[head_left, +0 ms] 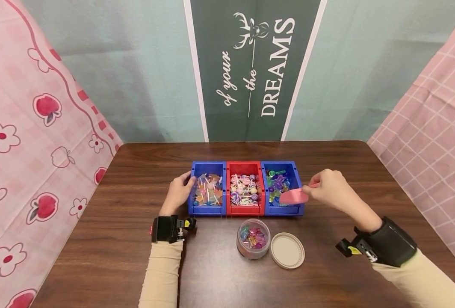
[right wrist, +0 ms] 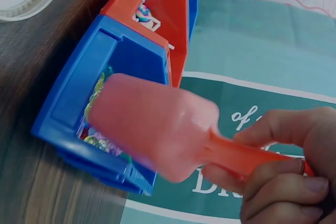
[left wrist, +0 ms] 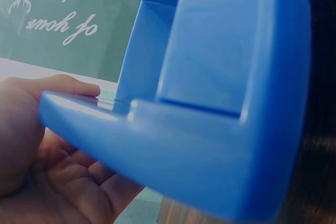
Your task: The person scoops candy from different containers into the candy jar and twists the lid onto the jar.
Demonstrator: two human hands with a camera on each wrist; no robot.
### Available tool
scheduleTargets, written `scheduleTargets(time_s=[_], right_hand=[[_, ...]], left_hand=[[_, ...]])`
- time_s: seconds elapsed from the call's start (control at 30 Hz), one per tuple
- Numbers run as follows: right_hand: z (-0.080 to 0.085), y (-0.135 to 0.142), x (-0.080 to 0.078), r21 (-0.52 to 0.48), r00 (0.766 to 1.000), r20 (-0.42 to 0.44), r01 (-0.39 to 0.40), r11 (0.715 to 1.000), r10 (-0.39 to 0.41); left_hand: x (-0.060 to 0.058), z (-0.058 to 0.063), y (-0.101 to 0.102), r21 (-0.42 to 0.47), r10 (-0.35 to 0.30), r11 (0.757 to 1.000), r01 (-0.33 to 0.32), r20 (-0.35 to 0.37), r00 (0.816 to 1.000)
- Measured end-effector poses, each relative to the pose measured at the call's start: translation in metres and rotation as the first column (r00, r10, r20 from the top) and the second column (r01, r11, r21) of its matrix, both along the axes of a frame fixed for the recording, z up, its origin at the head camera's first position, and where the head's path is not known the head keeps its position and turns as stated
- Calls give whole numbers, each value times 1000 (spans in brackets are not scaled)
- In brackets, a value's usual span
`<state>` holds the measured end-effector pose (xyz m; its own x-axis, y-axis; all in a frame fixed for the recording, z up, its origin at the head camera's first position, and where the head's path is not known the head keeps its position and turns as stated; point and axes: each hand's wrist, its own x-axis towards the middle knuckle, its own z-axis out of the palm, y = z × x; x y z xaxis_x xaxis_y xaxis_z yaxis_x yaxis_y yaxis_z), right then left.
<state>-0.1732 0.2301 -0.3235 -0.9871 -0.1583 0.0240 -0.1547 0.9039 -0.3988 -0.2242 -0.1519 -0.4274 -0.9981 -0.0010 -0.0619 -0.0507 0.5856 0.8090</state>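
Note:
My right hand point(head_left: 333, 190) grips the handle of a pink scoop point(head_left: 294, 196), fingers curled round it in the right wrist view. The scoop's blade hangs over the front of the right blue bin point(right wrist: 68, 103), which contains green, purple and clear plastic pieces point(head_left: 276, 183). Whether anything lies in the scoop I cannot tell. At the far end of the row, my left hand point(head_left: 178, 190) holds the side wall of the left blue bin point(left wrist: 194, 156), thumb over the rim and fingers outside. That bin contains small lollipop-like pieces and translucent shapes point(head_left: 209, 188).
Between the blue bins stands a red bin point(head_left: 244, 210) of small lollipops. In front, a clear round jar point(head_left: 252, 254) holds pink, purple and teal pieces, with its off-white lid point(head_left: 287, 251) beside it on the brown wooden table point(head_left: 143, 175). Curtains surround the table's back and sides.

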Motion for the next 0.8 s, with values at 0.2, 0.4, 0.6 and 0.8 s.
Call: scheduleTargets(time_s=[0.2,0.4,0.6,0.8], right_hand=[[2,-11,-16,49,992,124,-8,999,2],[4,-18,-38,127,969,248,-19,992,-13],[2,-25,-53,188,937,349,-47,981,-21],[-2,-32,-57,230,927,374,-65,971,-26]], left_hand=[[-1,-1,0,1,0,1000,0,7,1000],[-1,-1,0,-4,2,1000,-2,3,1000],[-1,-2,-1,-9,4,1000,-4,-6,1000],[-1,-1,-1,-6,4,1000,-4,-3,1000]])
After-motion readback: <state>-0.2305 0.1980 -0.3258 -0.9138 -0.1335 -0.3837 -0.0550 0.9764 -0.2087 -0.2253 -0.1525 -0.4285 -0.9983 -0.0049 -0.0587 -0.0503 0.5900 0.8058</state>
